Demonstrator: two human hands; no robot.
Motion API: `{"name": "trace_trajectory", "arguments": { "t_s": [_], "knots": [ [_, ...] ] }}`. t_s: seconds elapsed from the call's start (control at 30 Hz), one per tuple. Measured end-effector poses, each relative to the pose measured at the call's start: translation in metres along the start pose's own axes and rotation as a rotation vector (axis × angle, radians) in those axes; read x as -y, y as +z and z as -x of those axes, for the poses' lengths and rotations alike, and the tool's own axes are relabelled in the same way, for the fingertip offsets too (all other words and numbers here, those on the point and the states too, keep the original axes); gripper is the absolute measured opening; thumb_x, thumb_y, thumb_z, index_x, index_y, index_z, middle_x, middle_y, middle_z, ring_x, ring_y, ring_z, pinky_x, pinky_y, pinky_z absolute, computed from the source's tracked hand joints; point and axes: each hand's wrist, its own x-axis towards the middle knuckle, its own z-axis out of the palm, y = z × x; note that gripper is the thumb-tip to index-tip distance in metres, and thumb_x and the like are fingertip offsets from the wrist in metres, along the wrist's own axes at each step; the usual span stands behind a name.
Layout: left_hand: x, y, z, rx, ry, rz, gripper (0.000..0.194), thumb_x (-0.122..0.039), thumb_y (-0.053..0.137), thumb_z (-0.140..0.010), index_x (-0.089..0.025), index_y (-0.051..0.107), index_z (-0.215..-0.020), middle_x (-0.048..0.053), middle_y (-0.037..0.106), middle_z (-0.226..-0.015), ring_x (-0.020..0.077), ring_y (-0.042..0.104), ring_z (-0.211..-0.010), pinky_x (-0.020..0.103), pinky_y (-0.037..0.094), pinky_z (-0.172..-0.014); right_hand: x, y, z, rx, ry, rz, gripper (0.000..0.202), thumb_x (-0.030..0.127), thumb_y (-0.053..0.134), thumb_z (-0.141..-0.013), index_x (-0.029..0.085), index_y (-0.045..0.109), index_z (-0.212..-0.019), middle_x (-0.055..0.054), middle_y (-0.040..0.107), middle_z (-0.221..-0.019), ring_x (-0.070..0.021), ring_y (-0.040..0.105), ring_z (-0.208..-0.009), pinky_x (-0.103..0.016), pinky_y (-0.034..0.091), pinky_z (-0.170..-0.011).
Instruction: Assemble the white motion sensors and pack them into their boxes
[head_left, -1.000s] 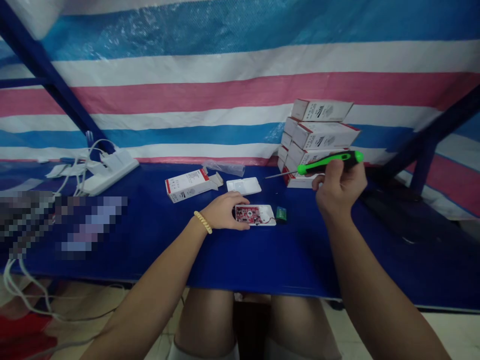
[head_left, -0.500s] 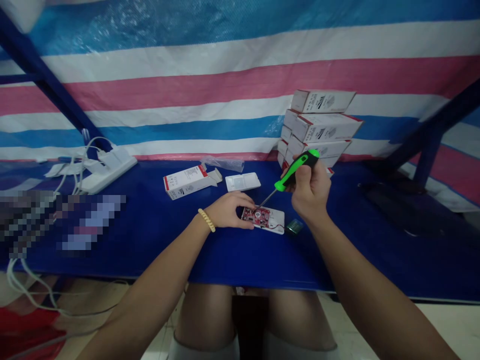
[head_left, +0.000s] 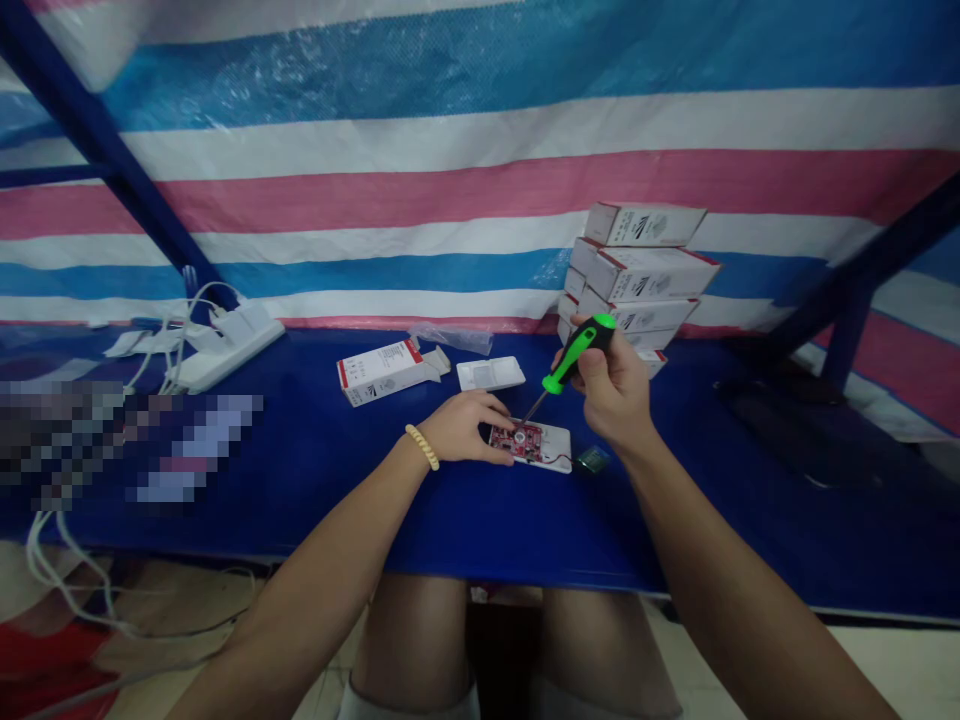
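My right hand (head_left: 619, 385) is closed round the green and black handle of a screwdriver (head_left: 576, 356), tilted with its shaft pointing down and left. The screwdriver's tip meets a red circuit board (head_left: 529, 442); the exact spot is too small to make out. That board sits in the left part of a white plastic housing (head_left: 558, 447). My left hand (head_left: 466, 425) grips the housing's left end between thumb and fingers. A thin wire runs from the board to a small dark green battery-like piece (head_left: 592, 460) at the right. Behind lies a white cover (head_left: 491, 373).
An opened white and red box (head_left: 386, 371) lies behind my left hand, with a clear plastic bag (head_left: 454, 339) beyond it. Several boxes (head_left: 652, 275) are stacked at the back right. A white power strip (head_left: 232, 352) with cables stands at the left.
The view has tilted up slightly, so everything sits lower in the picture. The screwdriver's handle stands somewhat steeper and my right hand has shifted a little left. Left hand keeps its hold.
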Motion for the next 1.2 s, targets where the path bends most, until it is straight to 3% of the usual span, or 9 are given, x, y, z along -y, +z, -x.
{"name": "trace_trajectory", "arguments": {
  "t_s": [0.1, 0.2, 0.37, 0.57, 0.63, 0.73, 0.87, 1.0, 1.2],
  "knots": [
    [0.001, 0.001, 0.000, -0.045, -0.015, -0.057, 0.041, -0.052, 0.077, -0.070, -0.023, 0.075, -0.098, 0.007, 0.070, -0.109, 0.0237, 0.064, -0.102, 0.037, 0.047, -0.093, 0.007, 0.007, -0.013, 0.055, -0.033, -0.064, 0.065, 0.069, 0.042, -0.085, 0.025, 0.045, -0.133, -0.007, 0.064, -0.090, -0.0205, 0.061, -0.074, -0.038, 0.052, -0.066],
    [0.003, 0.002, 0.002, -0.083, -0.026, -0.091, 0.041, -0.055, 0.074, -0.072, -0.021, 0.075, -0.095, 0.007, 0.070, -0.105, 0.0231, 0.065, -0.099, 0.035, 0.048, -0.090, 0.015, 0.022, -0.028, 0.188, -0.091, -0.050, 0.064, 0.063, 0.041, -0.089, 0.024, 0.035, -0.139, -0.006, 0.062, -0.085, -0.0198, 0.059, -0.073, -0.037, 0.053, -0.067],
    [0.005, 0.003, 0.002, -0.142, -0.084, -0.153, 0.042, -0.056, 0.072, -0.072, -0.020, 0.075, -0.094, 0.007, 0.071, -0.101, 0.0241, 0.066, -0.094, 0.035, 0.049, -0.086, 0.018, 0.043, -0.039, 0.177, -0.105, 0.026, 0.060, 0.056, 0.035, -0.093, 0.025, 0.022, -0.143, -0.005, 0.057, -0.082, -0.0189, 0.057, -0.069, -0.037, 0.051, -0.066],
    [0.004, 0.004, 0.001, -0.133, -0.142, -0.190, 0.041, -0.057, 0.073, -0.070, -0.020, 0.076, -0.089, 0.006, 0.071, -0.100, 0.0251, 0.066, -0.093, 0.035, 0.050, -0.082, 0.031, 0.043, -0.043, -0.028, -0.257, 0.297, 0.037, 0.034, 0.047, -0.088, 0.024, 0.050, -0.124, -0.009, 0.062, -0.108, -0.0214, 0.059, -0.089, -0.038, 0.049, -0.078],
    [0.003, 0.004, 0.000, -0.129, -0.162, -0.190, 0.041, -0.057, 0.074, -0.069, -0.021, 0.076, -0.089, 0.006, 0.071, -0.101, 0.0250, 0.066, -0.093, 0.035, 0.050, -0.081, 0.045, 0.042, -0.047, -0.077, -0.303, 0.454, 0.032, 0.031, 0.051, -0.084, 0.022, 0.058, -0.114, -0.009, 0.065, -0.105, -0.0239, 0.059, -0.092, -0.039, 0.047, -0.081],
    [0.003, 0.004, 0.000, -0.128, -0.181, -0.187, 0.040, -0.055, 0.074, -0.069, -0.022, 0.075, -0.089, 0.006, 0.070, -0.101, 0.0252, 0.065, -0.094, 0.035, 0.050, -0.082, 0.071, 0.043, -0.054, -0.066, -0.212, 0.712, 0.032, 0.041, 0.050, -0.086, 0.018, 0.064, -0.103, -0.010, 0.067, -0.089, -0.0256, 0.060, -0.086, -0.038, 0.045, -0.077],
    [0.003, 0.005, 0.000, -0.143, -0.179, -0.195, 0.038, -0.052, 0.076, -0.068, -0.020, 0.075, -0.088, 0.006, 0.070, -0.099, 0.0256, 0.064, -0.095, 0.035, 0.049, -0.082, 0.097, 0.041, -0.068, 0.136, 0.004, 1.055, 0.056, 0.057, 0.033, -0.092, 0.014, 0.068, -0.100, -0.015, 0.069, -0.087, -0.0290, 0.062, -0.084, -0.039, 0.043, -0.074],
    [0.005, 0.005, 0.000, -0.128, -0.162, -0.177, 0.039, -0.051, 0.077, -0.068, -0.019, 0.074, -0.091, 0.006, 0.071, -0.097, 0.0256, 0.063, -0.095, 0.035, 0.049, -0.084, 0.110, 0.033, -0.086, 0.400, 0.053, 1.179, 0.063, 0.061, 0.030, -0.091, 0.012, 0.070, -0.098, -0.020, 0.069, -0.097, -0.0314, 0.063, -0.088, -0.039, 0.042, -0.072],
    [0.007, 0.004, 0.000, -0.118, -0.165, -0.139, 0.043, -0.051, 0.079, -0.067, -0.018, 0.073, -0.095, 0.006, 0.071, -0.099, 0.0261, 0.063, -0.097, 0.037, 0.048, -0.087, 0.121, 0.023, -0.092, 0.732, -0.093, 1.103, 0.035, 0.040, 0.045, -0.086, 0.017, 0.067, -0.102, -0.013, 0.070, -0.092, -0.0232, 0.061, -0.077, -0.032, 0.038, -0.065]
  ]
}}
